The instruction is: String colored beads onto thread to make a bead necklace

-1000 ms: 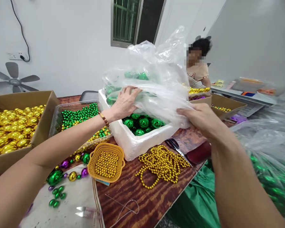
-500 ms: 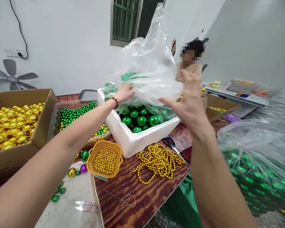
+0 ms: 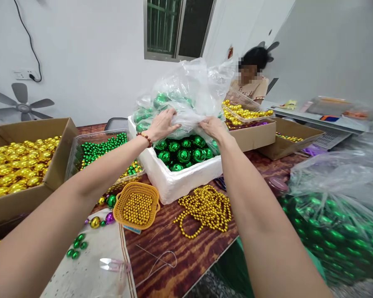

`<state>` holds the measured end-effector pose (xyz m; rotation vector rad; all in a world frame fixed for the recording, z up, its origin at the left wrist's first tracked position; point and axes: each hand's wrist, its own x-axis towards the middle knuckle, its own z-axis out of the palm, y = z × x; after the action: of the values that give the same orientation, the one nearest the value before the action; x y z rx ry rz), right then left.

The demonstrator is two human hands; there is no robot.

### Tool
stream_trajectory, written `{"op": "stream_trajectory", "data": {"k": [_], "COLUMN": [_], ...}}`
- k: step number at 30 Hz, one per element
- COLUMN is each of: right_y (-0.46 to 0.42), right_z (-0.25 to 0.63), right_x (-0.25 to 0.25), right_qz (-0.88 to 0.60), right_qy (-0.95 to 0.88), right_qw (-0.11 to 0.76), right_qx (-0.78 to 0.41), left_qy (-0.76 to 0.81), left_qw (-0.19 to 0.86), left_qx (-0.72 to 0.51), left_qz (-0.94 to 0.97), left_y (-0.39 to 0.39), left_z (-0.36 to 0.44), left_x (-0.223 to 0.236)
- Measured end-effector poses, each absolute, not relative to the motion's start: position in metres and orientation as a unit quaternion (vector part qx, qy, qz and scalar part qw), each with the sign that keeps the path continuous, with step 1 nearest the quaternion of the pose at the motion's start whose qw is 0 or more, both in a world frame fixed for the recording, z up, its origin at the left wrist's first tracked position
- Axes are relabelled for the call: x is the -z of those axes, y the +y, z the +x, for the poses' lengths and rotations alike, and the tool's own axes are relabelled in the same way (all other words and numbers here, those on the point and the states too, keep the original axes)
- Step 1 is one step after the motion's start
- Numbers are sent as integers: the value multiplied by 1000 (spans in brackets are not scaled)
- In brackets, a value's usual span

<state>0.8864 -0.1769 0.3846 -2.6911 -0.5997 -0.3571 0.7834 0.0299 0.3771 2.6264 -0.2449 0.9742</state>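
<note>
Both hands, left hand [image 3: 163, 124] and right hand [image 3: 213, 126], grip crinkled clear plastic bag [image 3: 189, 89] over glossy green balls [image 3: 183, 151].

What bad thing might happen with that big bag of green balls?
The clear plastic bag of green balls is heaped above the white foam box, gripped only by the left hand and right hand. It might tip, and balls could roll onto the gold bead strands or off the table.

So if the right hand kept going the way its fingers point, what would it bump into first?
The right hand points up and away, its fingers already on the clear plastic bag of green balls over the white foam box. It would likely push straight into that bag first; depth beyond is unclear.
</note>
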Motion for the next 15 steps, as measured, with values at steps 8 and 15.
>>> {"op": "stream_trajectory", "data": {"k": [8, 15], "right_y": [-199, -246], "right_z": [874, 763], "right_x": [-367, -344], "right_qz": [-927, -850], "right_qy": [-302, -294], "right_qw": [182, 291], "right_qx": [128, 326], "left_qy": [-158, -103], "left_qw": [-16, 66], "left_qx": [-232, -183], "left_qz": [960, 975], "left_y": [-31, -46], "left_z": [720, 727], "left_x": [-324, -313]}}
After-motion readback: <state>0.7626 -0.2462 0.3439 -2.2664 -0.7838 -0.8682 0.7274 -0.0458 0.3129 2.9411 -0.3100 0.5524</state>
